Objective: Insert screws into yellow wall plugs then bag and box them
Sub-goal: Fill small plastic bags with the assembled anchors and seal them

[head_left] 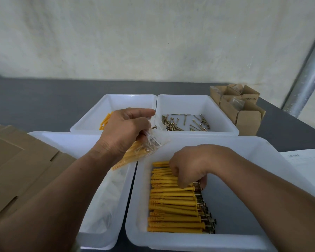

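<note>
On the grey desk (35, 106) the big near tray (253, 142) sits just beside the left tray (65, 140) and holds a row of yellow plugs (175, 213) with screws already in them. My right grip (189, 168) curls onto the far end of that row, grasping a few. My left grip (124, 130) clutches a clear bag (135, 153), part filled with plugs, tilted above the seam between both trays. I judge the risk lies there: the bag's mouth looks slack, so incoming plugs may snag or spill, and a screw (154, 127) poking out by the fingers could pierce the film or drop.
</note>
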Tool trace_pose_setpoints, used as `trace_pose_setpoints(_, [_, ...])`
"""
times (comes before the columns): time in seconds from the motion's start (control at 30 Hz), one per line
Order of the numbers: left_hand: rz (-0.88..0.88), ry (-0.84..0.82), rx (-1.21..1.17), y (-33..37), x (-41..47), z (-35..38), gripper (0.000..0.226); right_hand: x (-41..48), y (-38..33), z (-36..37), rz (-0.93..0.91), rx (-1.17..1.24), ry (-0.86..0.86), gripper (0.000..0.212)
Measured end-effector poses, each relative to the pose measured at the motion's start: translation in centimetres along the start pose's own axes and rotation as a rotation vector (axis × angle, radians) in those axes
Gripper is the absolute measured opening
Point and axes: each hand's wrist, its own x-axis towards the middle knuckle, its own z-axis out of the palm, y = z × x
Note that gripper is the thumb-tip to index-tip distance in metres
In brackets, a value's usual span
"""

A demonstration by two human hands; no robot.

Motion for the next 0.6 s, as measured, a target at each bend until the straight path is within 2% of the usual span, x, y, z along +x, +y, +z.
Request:
trace_pose_setpoints(0.13, [0.004,0.001,0.015,0.0,0.0,0.0,0.034,-0.6,0.9,-0.9,-0.049,0.093,0.086,0.027])
trace_pose_setpoints(0.23, [-0.004,0.001,0.008,0.1,0.0,0.1,0.033,-0.8,1.4,-1.4,-0.095,0.204,0.227,0.014])
trace_pose_setpoints(0.27, [-0.006,0.003,0.006,0.1,0.0,0.1,0.033,-0.9,1.5,-1.6,-0.117,0.231,0.298,0.009])
trace_pose_setpoints(0.37, [-0.008,0.004,0.016,0.1,0.0,0.1,0.033,-0.9,1.6,-2.1,-0.157,0.272,0.509,0.022])
trace_pose_setpoints(0.43, [-0.009,0.005,0.014,0.1,0.0,0.1,0.033,-1.1,1.7,-2.5,-0.154,0.329,0.631,0.017])
trace_pose_setpoints(0.6, [-0.012,0.006,0.011,0.2,-0.1,0.1,0.033,-2.1,2.9,-3.7,-0.024,0.427,1.116,0.014])
